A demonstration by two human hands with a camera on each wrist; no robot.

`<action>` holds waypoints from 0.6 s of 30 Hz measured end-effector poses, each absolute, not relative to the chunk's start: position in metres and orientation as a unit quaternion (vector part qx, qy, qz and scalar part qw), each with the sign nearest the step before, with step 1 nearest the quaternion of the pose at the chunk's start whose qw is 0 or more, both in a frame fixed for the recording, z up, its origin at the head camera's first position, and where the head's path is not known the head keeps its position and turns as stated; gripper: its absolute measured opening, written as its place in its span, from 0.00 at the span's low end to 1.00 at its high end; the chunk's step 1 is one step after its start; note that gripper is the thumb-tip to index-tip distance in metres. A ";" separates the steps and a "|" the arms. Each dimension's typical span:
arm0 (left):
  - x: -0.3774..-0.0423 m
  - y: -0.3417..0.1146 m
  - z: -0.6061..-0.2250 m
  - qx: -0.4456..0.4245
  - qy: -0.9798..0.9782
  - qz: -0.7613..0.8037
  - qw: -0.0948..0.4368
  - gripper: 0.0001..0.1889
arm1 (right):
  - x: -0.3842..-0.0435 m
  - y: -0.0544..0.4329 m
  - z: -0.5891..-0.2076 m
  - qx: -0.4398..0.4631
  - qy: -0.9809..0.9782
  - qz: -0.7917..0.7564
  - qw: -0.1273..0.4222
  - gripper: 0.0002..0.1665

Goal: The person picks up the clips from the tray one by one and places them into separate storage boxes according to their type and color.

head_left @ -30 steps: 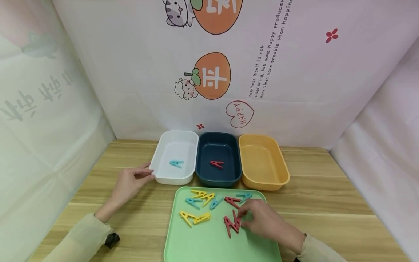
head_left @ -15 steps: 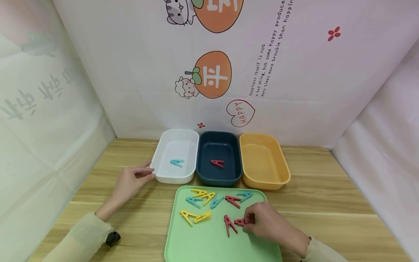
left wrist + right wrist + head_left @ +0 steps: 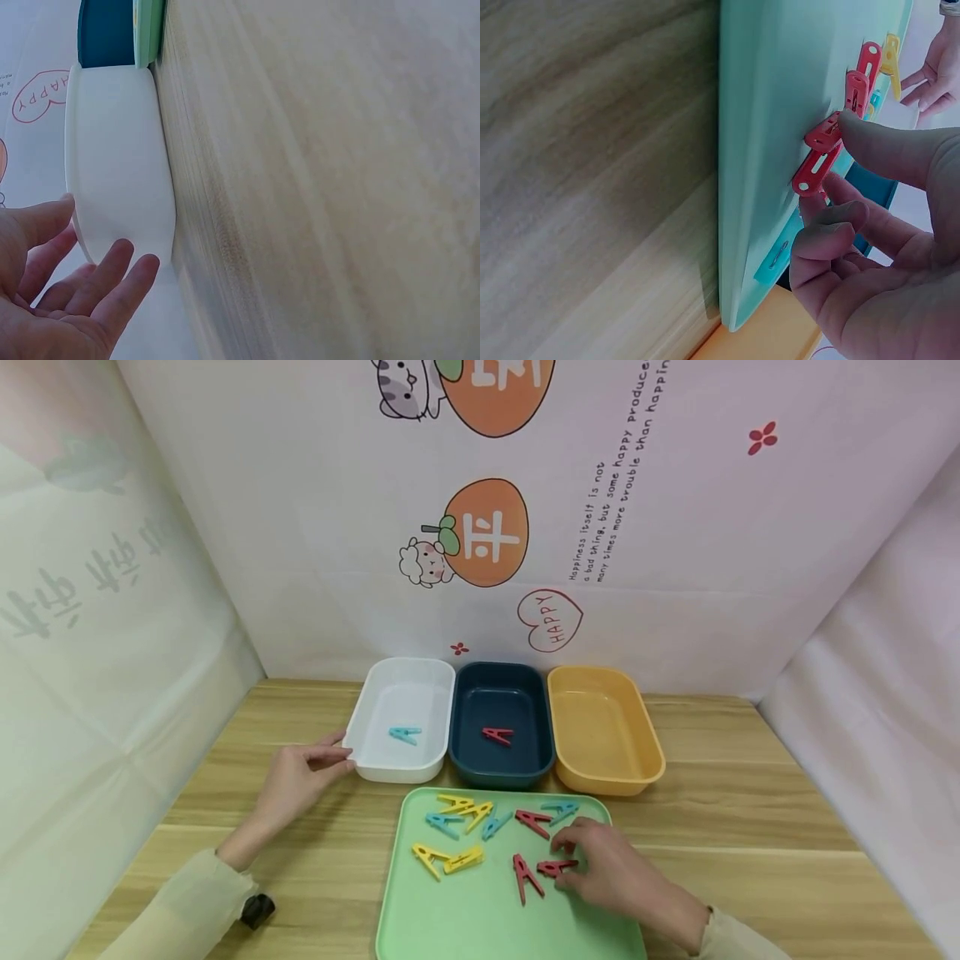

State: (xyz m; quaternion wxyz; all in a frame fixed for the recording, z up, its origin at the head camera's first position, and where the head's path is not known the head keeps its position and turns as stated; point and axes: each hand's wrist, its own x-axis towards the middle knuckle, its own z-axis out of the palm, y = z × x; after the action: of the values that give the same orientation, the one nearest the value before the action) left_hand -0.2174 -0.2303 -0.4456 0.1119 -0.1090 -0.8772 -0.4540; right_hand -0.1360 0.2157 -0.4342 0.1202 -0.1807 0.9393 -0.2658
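On the green tray point(image 3: 450, 927), a red clothespin point(image 3: 557, 867) lies between the spread thumb and index finger of my right hand point(image 3: 611, 872). In the right wrist view the thumb tip is right at this clothespin point(image 3: 815, 171), the other fingers bent below it. Just left of it lies a second red clothespin point(image 3: 527, 878); a third red clothespin point(image 3: 534, 822) is farther back. My left hand point(image 3: 296, 785) touches the near left corner of the white bin point(image 3: 397, 772). The left wrist view shows its thumb at the rim and loosely extended fingers beside the wall.
Yellow clothespins point(image 3: 427, 857) and blue clothespins point(image 3: 444, 823) lie on the tray's far part. Behind it stand a dark blue bin point(image 3: 502, 774) with one red clothespin and a yellow bin point(image 3: 609, 783). A blue clothespin point(image 3: 405, 735) lies in the white bin. A printed cloth point(image 3: 337, 527) hangs behind.
My right hand drew one red clothespin apart from its neighbour, turning it sideways. Its fingers have since spread from around that clothespin. The left hand stays at the white bin.
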 end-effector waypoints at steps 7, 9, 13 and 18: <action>-0.217 -0.230 -0.446 -0.108 -0.878 -0.453 0.113 0.11 | -0.136 0.219 -0.436 -0.181 0.935 -0.275 0.133 0.09; -0.217 -0.230 -0.446 -0.108 -0.878 -0.452 0.113 0.11 | -0.135 0.221 -0.436 -0.180 0.937 -0.272 0.126 0.10; -0.217 -0.230 -0.446 -0.109 -0.877 -0.455 0.112 0.11 | -0.133 0.225 -0.437 -0.169 0.942 -0.265 0.115 0.12; -0.216 -0.230 -0.444 -0.112 -0.876 -0.456 0.109 0.10 | -0.132 0.231 -0.438 -0.161 0.945 -0.259 0.118 0.14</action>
State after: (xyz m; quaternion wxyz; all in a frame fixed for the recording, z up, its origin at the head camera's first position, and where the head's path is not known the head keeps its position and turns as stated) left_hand -0.2162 -0.2301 -0.4444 0.1094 -0.1119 -0.8763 -0.4556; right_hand -0.1318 0.2308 -0.4380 0.1180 -0.1610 0.9451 -0.2588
